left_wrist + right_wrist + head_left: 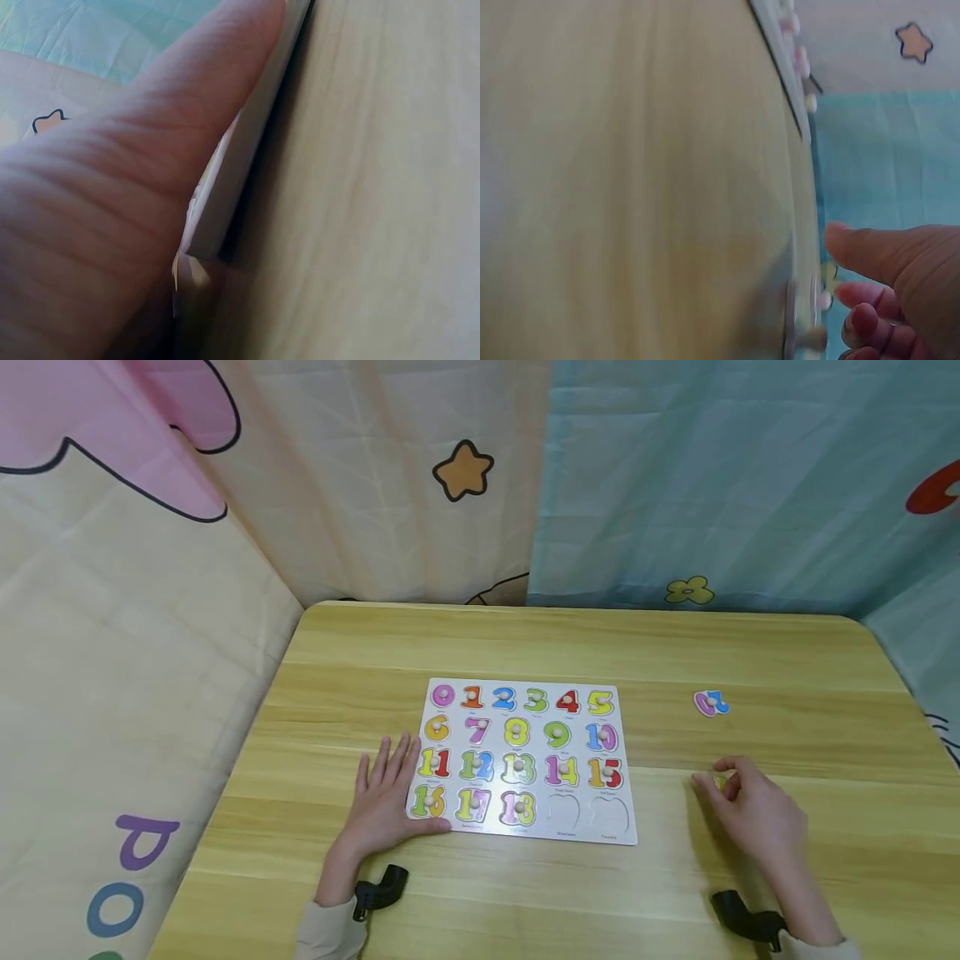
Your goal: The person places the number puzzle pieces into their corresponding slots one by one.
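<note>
A white number puzzle board (525, 839) lies on the table, with knobbed number pieces seated in it and two bare recesses at its lower right. My left hand (386, 810) rests at the board's lower left corner, fingers spread along the side and thumb on the front edge. To the right of the board, my right hand (761, 818) is over a loose yellow number piece (721, 782), partly hidden by the fingers. In the right wrist view its knob (814, 339) stands apart from the thumb and bent fingers. Farther back lies a pink-and-blue number piece (711, 702).
The wooden table (360, 643) has printed curtains (375, 485) behind it and at both sides. A black wrist mount (382, 889) sits at the left wrist, and another mount (746, 920) at the right.
</note>
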The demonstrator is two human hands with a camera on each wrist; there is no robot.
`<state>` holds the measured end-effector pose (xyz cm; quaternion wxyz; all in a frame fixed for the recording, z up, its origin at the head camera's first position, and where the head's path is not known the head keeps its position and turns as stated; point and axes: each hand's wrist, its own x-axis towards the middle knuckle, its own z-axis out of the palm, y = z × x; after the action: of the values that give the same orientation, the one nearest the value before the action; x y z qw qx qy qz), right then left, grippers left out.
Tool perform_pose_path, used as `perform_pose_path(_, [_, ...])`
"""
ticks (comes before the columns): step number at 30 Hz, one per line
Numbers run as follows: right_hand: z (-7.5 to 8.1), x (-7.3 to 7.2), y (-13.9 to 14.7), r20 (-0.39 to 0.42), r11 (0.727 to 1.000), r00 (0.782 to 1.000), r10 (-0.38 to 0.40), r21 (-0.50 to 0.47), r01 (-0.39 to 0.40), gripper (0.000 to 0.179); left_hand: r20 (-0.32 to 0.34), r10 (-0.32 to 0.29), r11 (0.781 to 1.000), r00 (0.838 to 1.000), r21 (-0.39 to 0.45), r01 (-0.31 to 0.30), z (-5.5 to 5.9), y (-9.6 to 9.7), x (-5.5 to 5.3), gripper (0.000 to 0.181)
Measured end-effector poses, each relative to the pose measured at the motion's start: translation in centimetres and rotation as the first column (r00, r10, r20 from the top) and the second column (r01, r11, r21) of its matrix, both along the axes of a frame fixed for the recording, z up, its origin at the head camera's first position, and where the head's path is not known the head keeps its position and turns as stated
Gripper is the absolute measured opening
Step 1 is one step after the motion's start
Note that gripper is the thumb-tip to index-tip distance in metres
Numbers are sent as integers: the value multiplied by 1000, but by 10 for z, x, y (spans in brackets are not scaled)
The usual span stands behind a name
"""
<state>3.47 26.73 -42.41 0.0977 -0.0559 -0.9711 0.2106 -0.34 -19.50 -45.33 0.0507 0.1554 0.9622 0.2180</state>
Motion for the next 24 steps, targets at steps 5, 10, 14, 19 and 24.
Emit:
perform_pose_path(5, [-2, 11, 16, 74, 998, 995, -66, 0, 67, 44, 9, -3, 1000, 1000, -3, 3, 0, 0, 1, 126])
perform_pose_path(10, [-4, 14, 22, 116, 999, 992, -55, 3, 55, 47, 11, -1, 1000, 1000, -2, 1, 0, -1, 0, 127])
perform_pose_path(14, [-5, 14, 24, 136, 999, 990, -44, -3, 45, 46, 4, -7, 1000, 1000, -10, 7, -2, -2, -1, 127])
perform_pose_path(19, [-6, 13, 26, 157, 998, 986, -57, -13, 60, 48, 7, -9, 1000, 1000, -10, 9, -2, -2, -1, 127])
perform_pose_path(24, [-7, 14, 26, 160, 998, 986, -52, -13, 55, 45, 8, -6, 1000, 1000, -10, 6, -2, -2, -1, 127])
